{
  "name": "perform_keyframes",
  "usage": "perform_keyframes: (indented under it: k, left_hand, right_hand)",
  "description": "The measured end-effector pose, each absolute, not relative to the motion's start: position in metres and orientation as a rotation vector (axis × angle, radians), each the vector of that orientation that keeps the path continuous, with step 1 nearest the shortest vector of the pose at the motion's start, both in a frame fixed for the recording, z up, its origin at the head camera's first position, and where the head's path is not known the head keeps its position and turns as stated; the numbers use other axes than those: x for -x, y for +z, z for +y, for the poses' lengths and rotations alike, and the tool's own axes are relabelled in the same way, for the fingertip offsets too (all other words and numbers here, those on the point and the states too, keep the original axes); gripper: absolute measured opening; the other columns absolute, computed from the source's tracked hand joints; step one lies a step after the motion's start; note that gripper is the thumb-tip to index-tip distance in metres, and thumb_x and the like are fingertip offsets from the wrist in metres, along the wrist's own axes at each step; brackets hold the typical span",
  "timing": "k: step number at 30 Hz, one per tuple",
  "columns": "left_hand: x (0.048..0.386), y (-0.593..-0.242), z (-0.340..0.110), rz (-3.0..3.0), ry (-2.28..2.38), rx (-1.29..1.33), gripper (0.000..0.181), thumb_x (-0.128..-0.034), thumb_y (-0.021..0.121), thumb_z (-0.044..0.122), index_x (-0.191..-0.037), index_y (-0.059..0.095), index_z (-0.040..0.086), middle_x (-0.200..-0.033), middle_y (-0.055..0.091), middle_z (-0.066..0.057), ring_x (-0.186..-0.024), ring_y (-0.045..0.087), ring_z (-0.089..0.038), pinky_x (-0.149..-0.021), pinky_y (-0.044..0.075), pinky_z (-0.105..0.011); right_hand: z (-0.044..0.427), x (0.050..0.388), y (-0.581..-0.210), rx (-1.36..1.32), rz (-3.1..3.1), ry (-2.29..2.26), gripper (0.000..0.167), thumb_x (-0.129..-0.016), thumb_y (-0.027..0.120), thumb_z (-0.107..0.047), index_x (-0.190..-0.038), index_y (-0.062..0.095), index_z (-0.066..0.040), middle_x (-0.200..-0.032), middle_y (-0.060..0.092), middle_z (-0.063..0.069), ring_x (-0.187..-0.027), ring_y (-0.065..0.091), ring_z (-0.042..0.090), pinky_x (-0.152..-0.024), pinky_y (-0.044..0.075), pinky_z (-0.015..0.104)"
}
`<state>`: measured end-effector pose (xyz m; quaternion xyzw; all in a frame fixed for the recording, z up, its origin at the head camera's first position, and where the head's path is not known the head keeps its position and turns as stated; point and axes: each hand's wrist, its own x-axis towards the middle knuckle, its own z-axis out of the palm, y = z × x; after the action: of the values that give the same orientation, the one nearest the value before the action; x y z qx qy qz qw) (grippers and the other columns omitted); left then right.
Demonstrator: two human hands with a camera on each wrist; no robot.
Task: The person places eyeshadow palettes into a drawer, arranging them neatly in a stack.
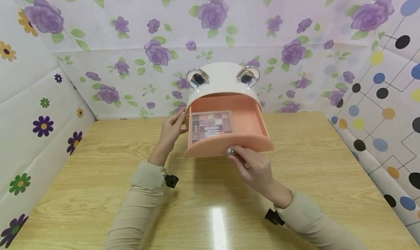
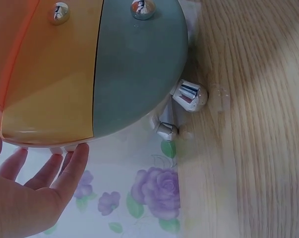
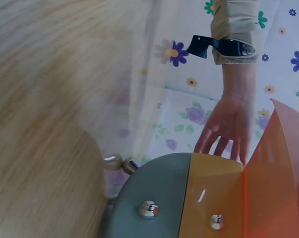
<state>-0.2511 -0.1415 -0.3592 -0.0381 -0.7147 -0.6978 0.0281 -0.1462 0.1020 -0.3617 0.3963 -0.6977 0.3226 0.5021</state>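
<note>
A white rounded drawer box [image 1: 223,78] with two silver-ringed eyes stands at the back of the table. Its pink top drawer [image 1: 246,115] is pulled out, and a clear-lidded makeup palette [image 1: 211,125] lies in the drawer's left part. My right hand [image 1: 257,170] pinches the silver knob [image 1: 230,152] on the drawer front. At the box's left side, my left hand [image 1: 170,131] rests its extended fingers against the wall. Below the pink drawer, the left wrist view shows a yellow drawer [image 2: 55,84] and a green drawer [image 2: 139,74], both closed.
Silver feet [image 2: 190,95] carry the box on the wooden table [image 1: 197,213]. Flowered sheeting [image 1: 131,35] hangs close behind it. Patterned side panels, one with dots [image 1: 380,108], border the table left and right. Black straps [image 1: 275,217] sit at both wrists.
</note>
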Motion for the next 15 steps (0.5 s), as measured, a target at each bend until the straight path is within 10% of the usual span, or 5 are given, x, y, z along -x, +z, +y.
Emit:
perform_keyframes:
  k: [15]
  left_hand:
    - [0.254, -0.363, -0.141, -2.188, -2.123, 0.119, 0.045, -0.0939, 0.048, 0.033, -0.134, 0.047, 0.013, -0.139, 0.041, -0.003, -0.113, 0.05, -0.026, -0.08, 0.051, -0.035]
  right_hand:
    - [0.098, 0.152, -0.351, -0.917, -1.671, 0.776, 0.025, -0.091, 0.056, -0.019, -0.09, 0.066, 0.003, -0.066, 0.059, 0.003, -0.05, 0.049, 0.009, -0.043, 0.042, 0.021]
